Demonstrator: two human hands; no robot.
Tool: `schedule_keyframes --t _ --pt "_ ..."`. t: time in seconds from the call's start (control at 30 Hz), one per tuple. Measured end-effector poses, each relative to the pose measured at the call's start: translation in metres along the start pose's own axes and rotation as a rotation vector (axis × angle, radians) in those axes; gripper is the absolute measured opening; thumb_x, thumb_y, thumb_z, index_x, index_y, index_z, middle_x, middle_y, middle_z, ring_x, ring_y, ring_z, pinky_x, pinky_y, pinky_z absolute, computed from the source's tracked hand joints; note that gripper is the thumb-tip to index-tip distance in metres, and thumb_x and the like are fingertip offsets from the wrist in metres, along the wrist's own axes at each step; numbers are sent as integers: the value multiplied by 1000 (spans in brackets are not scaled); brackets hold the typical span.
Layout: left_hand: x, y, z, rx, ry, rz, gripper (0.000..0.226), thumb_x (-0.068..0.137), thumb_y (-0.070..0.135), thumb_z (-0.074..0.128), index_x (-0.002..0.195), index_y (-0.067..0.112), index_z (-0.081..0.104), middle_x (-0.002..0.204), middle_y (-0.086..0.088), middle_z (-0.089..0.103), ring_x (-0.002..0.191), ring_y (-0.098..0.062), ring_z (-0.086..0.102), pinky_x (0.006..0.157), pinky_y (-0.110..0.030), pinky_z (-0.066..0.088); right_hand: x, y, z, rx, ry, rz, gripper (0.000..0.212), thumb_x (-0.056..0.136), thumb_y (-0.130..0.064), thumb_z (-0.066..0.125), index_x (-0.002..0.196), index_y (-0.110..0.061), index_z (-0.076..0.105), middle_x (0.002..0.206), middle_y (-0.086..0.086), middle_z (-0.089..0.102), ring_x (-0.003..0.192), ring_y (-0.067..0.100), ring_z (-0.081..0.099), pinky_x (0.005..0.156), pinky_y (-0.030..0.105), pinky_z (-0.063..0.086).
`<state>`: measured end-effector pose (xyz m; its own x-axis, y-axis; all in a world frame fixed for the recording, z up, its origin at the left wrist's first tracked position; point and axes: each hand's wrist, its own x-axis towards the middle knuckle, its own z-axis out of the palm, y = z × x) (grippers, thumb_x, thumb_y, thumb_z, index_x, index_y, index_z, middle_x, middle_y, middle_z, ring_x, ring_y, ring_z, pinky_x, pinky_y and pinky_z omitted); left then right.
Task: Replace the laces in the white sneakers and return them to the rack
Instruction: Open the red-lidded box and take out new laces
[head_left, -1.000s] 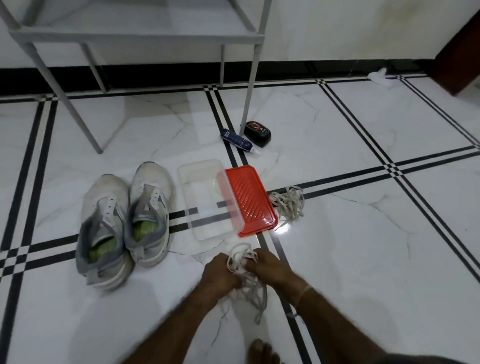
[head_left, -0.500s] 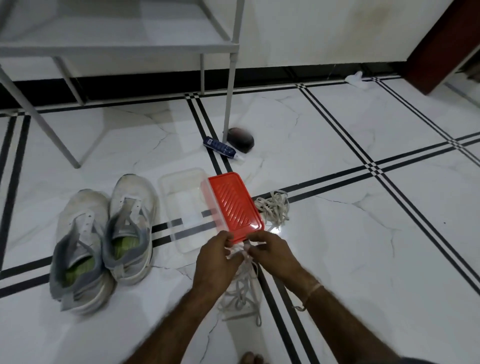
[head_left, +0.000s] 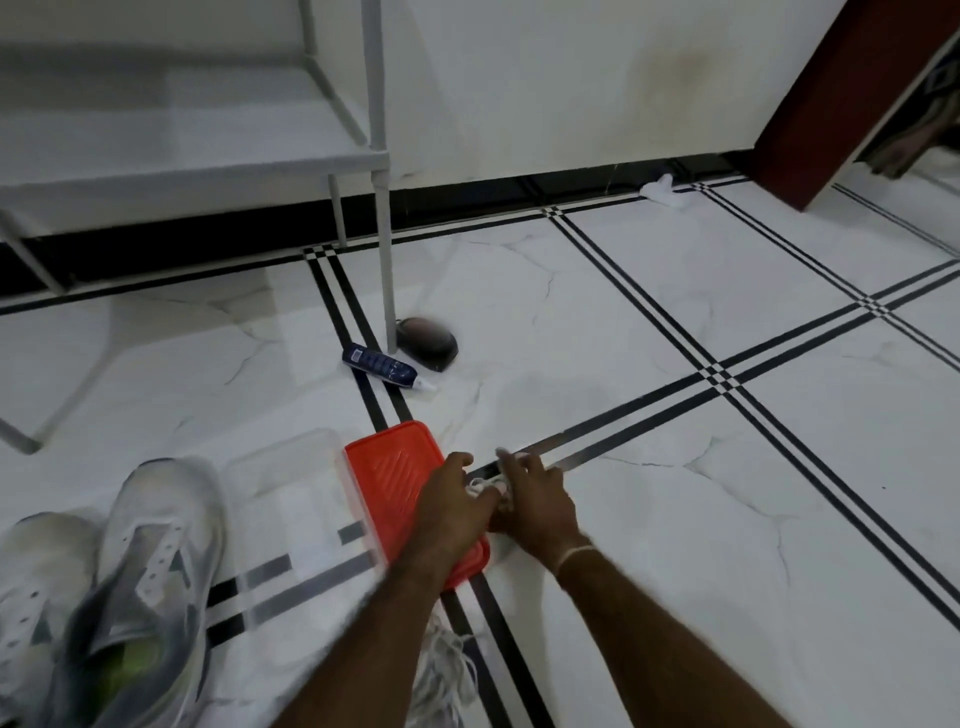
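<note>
Two white sneakers without laces stand side by side on the floor at the lower left. My left hand and my right hand meet over a bundle of white laces on the floor, just right of the red lid. Both hands have fingers curled onto this bundle, which is mostly hidden under them. A second loose heap of white laces lies on the floor beneath my left forearm. The white shoe rack stands at the upper left.
A clear plastic container sits between the sneakers and the red lid. A dark blue tube and a black round object lie by the rack's leg. A white cloth scrap lies by the skirting, near a dark red door frame.
Both hands left the near heap of laces on the floor and moved forward to the bundle beside the red lid. The view swung forward and to the right.
</note>
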<state>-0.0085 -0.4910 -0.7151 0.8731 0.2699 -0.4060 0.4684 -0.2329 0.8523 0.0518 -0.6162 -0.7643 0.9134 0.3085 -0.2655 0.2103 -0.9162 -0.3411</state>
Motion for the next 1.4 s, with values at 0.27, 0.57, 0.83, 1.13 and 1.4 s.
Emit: schedule_keyframes --t 0.27,0.57,0.83,1.13,1.4 --pt "5 13 6 -385 -155 -59 50 92 60 59 139 43 51 133 11 57 122 -14 59 100 -36 51 -23 -9 -33 969 -68 41 17 101 -28 63 105 -16 75 94 3 78 90 16 75 79 32 61" --pt "-42 33 -50 -613 217 104 27 98 42 62 112 23 74 101 -4 78 96 -21 75 90 -47 60 -59 -110 -68 1574 -124 -47 39 104 -31 53 121 2 66 116 24 72 115 35 69 100 44 55" --pt "-83 -20 -147 -584 265 -229 28 102 13 51 95 3 76 86 -21 76 75 -25 71 72 -35 58 -62 -166 -12 677 -132 -554 27 95 -14 66 121 -19 62 113 -3 63 106 10 62 93 28 51" --pt "-90 -110 -148 376 535 -22 68 76 12 84 139 15 57 146 -13 50 134 -32 46 112 -41 37 -52 -186 23 594 -363 -213 51 94 -12 68 142 -16 51 139 7 58 126 25 57 108 44 49" --pt "-85 -129 -147 -54 578 -178 24 77 11 84 85 15 61 66 1 62 62 -24 63 69 -50 59 -69 -165 15 196 38 -522 49 96 -10 63 143 -18 54 144 0 53 129 14 47 112 33 42"
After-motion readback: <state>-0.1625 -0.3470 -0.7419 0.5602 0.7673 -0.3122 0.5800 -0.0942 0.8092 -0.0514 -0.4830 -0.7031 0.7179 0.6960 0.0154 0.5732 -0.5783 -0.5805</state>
